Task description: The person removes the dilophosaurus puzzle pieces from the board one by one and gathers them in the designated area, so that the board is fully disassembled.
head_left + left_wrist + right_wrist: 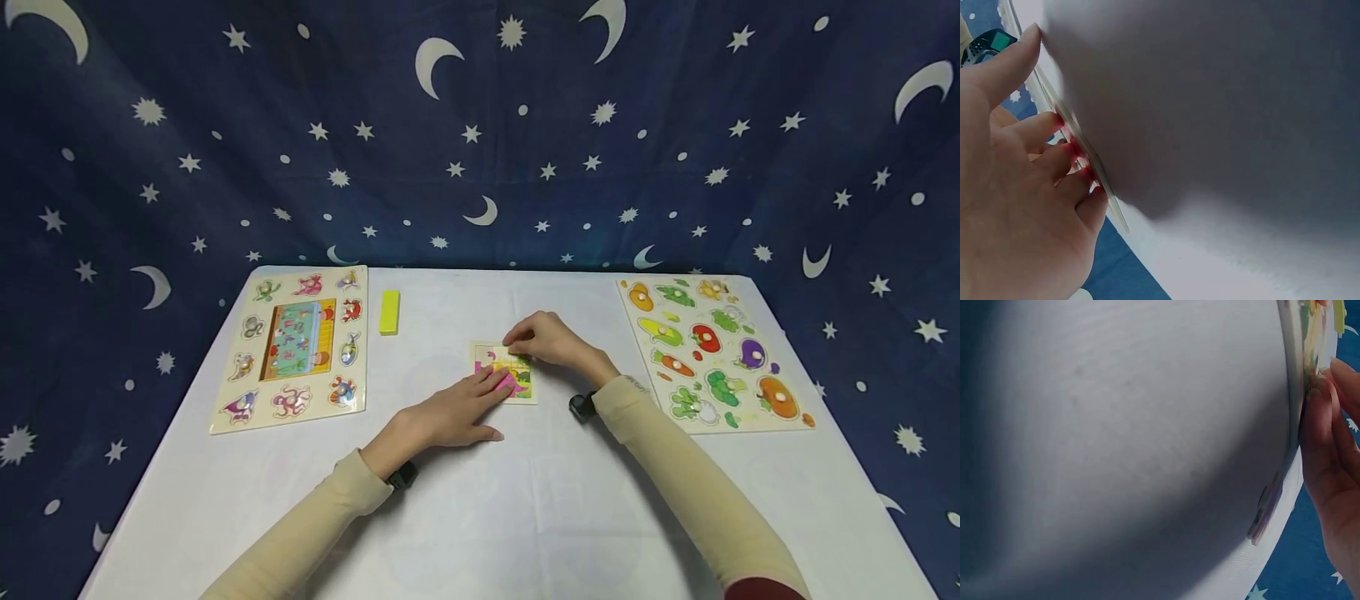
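In the head view a small square picture puzzle [523, 390] with a pink figure on green and yellow lies mid-table in a pale wooden frame. My left hand [457, 410] rests on it from the lower left, straight fingertips on the pink part and thumb spread apart on the near side. At the far edge of the puzzle is my right hand [551, 337], its thumb and forefinger bent close together. In the right wrist view its fingertips [1316, 397] touch the puzzle side; I cannot tell whether they pinch a piece.
To the left lies a sea-animal peg puzzle board [225, 408], to the right a vegetable peg puzzle board [697, 367]. A yellow block [389, 312] stands behind the small puzzle. A small flat purplish thing [1264, 515] lies on the table by my right hand. A starry blue cloth [480, 100] hangs behind.
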The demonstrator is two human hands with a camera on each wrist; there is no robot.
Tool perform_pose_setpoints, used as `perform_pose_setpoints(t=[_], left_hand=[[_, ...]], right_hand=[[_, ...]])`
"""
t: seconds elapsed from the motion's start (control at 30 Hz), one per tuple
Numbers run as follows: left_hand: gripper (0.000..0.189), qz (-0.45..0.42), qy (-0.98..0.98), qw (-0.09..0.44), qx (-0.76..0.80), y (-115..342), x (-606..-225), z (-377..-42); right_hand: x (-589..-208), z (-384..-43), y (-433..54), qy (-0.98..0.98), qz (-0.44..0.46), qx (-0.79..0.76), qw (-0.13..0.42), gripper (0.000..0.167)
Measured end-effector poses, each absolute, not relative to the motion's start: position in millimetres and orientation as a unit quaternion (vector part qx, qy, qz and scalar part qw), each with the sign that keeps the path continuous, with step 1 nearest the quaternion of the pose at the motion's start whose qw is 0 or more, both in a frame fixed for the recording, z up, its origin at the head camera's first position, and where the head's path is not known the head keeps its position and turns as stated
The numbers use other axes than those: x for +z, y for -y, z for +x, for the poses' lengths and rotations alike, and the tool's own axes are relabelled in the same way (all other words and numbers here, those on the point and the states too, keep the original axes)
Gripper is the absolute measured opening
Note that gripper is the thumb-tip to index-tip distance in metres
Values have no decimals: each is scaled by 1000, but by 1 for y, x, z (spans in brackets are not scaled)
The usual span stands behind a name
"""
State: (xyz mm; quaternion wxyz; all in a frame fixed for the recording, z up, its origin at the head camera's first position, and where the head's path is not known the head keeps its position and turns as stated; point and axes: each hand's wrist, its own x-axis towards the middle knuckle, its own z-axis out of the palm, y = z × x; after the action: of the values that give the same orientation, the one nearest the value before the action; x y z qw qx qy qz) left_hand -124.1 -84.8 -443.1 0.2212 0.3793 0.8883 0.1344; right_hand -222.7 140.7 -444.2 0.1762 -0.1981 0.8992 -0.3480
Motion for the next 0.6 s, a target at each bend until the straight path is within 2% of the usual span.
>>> perform_pose_setpoints(t=[0.6], left_hand=[[79, 363, -892, 235, 134, 81, -441, -124]], right_hand=[[-442, -225, -130, -914, -196, -313, 169, 11]])
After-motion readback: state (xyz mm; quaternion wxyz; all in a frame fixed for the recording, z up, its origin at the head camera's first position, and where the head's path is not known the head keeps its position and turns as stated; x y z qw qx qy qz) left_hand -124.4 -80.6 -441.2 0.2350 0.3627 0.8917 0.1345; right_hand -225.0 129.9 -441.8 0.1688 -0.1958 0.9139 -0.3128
